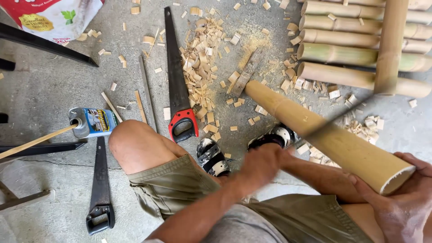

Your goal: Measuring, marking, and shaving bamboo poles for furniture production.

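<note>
Head view | right hand (400, 198) fingers curled round near end of bamboo pole (315, 130), slanting up from floor | left hand (261, 164) blurred, fist closed on thin blade (333, 119) lying across pole | red-handled saw (177, 85) and chips (202, 58) on floor beyond knee; black saw (100, 189) and can (90, 121) left

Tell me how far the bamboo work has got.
Done: poles stacked, chips litter the floor. In hand: right hand grips a bamboo pole, blurred left hand swings a thin blade along it. Left: this pole's trimming; both saws lie idle.
</note>
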